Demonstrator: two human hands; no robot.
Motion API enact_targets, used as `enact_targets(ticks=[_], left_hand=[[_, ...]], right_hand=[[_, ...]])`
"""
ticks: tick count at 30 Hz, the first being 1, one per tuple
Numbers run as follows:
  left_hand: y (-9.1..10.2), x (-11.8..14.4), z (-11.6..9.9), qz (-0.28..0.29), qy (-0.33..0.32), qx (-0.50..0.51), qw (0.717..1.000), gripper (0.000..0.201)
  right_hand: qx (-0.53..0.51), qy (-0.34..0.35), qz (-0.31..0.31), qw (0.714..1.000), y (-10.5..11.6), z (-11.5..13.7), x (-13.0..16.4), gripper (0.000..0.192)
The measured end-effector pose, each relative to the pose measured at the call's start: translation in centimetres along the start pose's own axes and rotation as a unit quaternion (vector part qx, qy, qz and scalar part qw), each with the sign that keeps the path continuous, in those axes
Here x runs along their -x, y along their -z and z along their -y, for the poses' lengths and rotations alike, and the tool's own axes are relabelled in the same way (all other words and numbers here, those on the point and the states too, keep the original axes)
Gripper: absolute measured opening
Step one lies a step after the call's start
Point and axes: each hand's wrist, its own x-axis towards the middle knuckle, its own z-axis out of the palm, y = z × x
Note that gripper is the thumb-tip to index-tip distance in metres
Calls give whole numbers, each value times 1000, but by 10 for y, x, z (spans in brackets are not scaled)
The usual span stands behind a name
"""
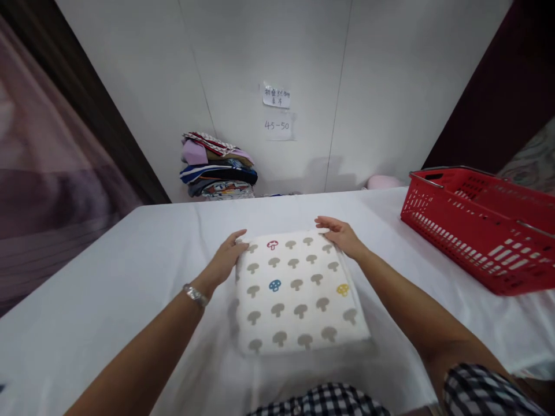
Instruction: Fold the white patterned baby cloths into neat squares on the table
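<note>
A folded white cloth (299, 294) printed with grey mushrooms, plus a red, a blue and a yellow one, lies as a thick square in front of me on the white-covered table. At its far left corner is my left hand (225, 257), the thumb touching the cloth and the fingers stretched past the edge. My right hand (342, 236) touches the far right corner with its thumb. Its fingers extend beyond the cloth's far edge, apart from the thumb. Both hands look open; the undersides of the fingers are hidden.
On the right of the white-covered table (151, 242) stands a red plastic basket (459, 231). Folded fabrics (219, 167) are piled against the back wall, left of two paper notes (277, 110). A pink item (384, 182) shows beyond the far edge. Curtains (52, 156) hang at the left.
</note>
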Motion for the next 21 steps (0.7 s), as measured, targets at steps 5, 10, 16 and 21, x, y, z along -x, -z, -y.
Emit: enact_targets(ticks=[5, 10, 16, 21], left_hand=[[-26, -31, 62, -88, -10, -191, 978, 34], [-38, -23, 60, -118, -74, -259, 956, 52], [-69, 15, 54, -2, -229, -455, 861, 53], [-77, 22, 68, 25, -222, -497, 838, 54]], right_hand=[[168, -81, -42, 982, -28, -80, -2, 32], [237, -50, -63, 968, -33, -80, 3, 35], [449, 77, 108, 884, -71, -44, 35, 52], [450, 55, 167, 875, -80, -40, 45, 49]])
